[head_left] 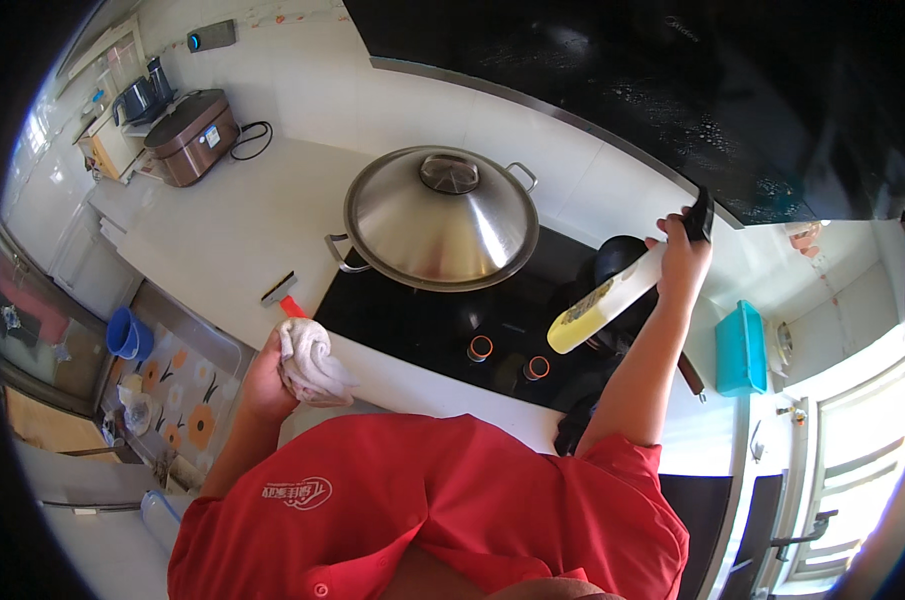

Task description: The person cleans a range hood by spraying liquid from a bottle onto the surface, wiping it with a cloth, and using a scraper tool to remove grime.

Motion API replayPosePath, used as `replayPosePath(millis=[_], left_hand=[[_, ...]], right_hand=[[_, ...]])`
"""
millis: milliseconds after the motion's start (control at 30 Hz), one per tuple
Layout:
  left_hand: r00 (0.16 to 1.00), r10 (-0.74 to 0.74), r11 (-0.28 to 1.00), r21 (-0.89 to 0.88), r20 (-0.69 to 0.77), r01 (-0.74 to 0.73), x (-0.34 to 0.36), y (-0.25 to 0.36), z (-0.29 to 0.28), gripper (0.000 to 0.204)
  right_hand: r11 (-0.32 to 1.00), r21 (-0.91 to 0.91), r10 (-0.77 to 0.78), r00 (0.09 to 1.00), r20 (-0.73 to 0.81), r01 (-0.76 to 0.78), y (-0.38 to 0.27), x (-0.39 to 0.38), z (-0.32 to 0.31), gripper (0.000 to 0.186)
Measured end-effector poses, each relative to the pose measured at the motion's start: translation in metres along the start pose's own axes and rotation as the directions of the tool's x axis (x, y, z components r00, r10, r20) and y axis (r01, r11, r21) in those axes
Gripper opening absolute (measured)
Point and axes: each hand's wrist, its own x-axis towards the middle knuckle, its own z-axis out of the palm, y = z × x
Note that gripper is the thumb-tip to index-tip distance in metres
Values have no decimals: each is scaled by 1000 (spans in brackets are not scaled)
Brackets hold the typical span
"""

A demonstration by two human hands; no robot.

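Observation:
My left hand (270, 382) grips a crumpled white cloth (314, 362) at the front edge of the counter. Just beyond it lies a squeegee-like scraper (280, 292) with a red handle. My right hand (684, 262) is closed round the upper part of a spray bottle (602, 308) with a black trigger head and pale yellow liquid, raised near the lower edge of the glossy black range hood (692, 100), which has droplets on it. Below is a black cooktop (412, 325) with two knobs. A large lidded steel wok (437, 230) stands at its back left.
A dark pan (620, 255) is partly behind the bottle. A turquoise bin (738, 350) stands at right by the window. At back left are a brown rice cooker (190, 135) and a dark kettle (137, 100) on the counter (212, 230). A blue bucket (129, 334) is on the left.

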Motion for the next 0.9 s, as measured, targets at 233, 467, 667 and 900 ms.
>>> replayPosePath(millis=[233,467,667,900], left_hand=[[986,-52,999,6,157,52,9,3,18,39],[993,-21,999,-27,112,24,7,0,6,40],[996,25,998,-63,90,-19,-14,20,-29,38],[958,288,948,-146,6,-284,-63,39,-65,43]], right_hand=[[984,-108,-136,988,71,143,-15,-17,5,25],[986,17,-162,922,352,166,-55,-46,102,23],[997,63,-74,867,494,49,-79,-54,175,22],[994,97,-8,847,532,-52,-98,-77,256,19]])
